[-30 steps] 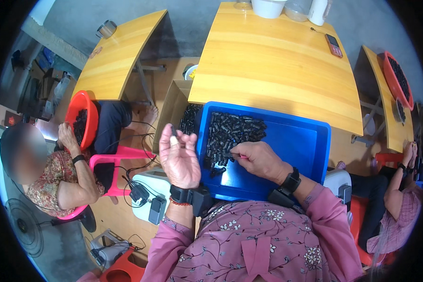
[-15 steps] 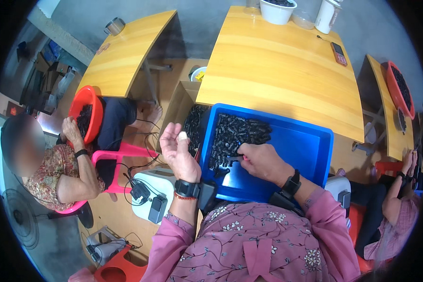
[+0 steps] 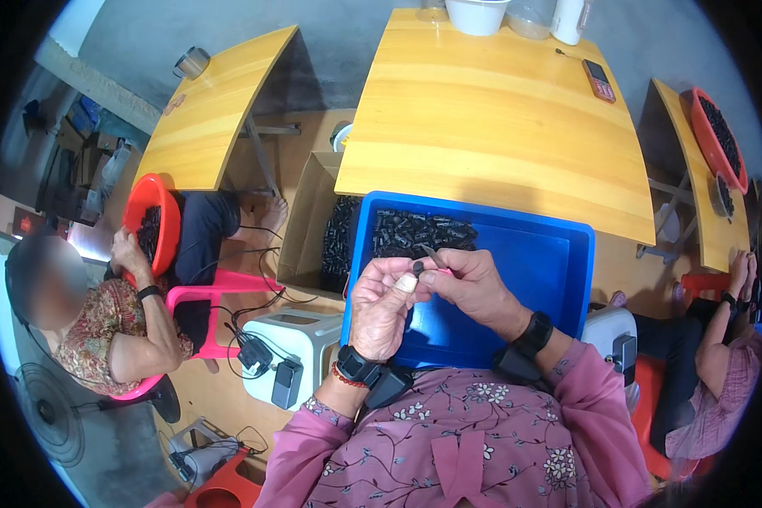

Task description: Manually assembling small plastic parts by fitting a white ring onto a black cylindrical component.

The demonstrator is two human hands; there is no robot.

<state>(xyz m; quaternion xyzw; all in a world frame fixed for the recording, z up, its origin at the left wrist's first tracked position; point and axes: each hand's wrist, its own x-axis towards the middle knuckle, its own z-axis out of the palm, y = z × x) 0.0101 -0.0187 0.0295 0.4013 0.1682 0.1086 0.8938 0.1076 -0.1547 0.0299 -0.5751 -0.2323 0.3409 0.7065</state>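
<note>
Above the left half of a blue plastic tray, my two hands are close together. Pinched between the thumb and fingertips of my left hand is a small black plastic part. My right hand is closed around a small knife-like tool with a pointed grey blade; a bit of pink shows by the fingers. The blade's tip is beside the black part. Behind my hands, a heap of black plastic parts lies along the tray's far left side.
A cardboard box of black parts stands left of the tray. Beyond is a yellow table with a phone and a white tub. Co-workers sit left and right; the left one handles a red basin. A white stool carries cables.
My left hand has come down and right from beside the tray, and its fingers have closed on a black part. My right hand has lifted from the heap to meet it.
</note>
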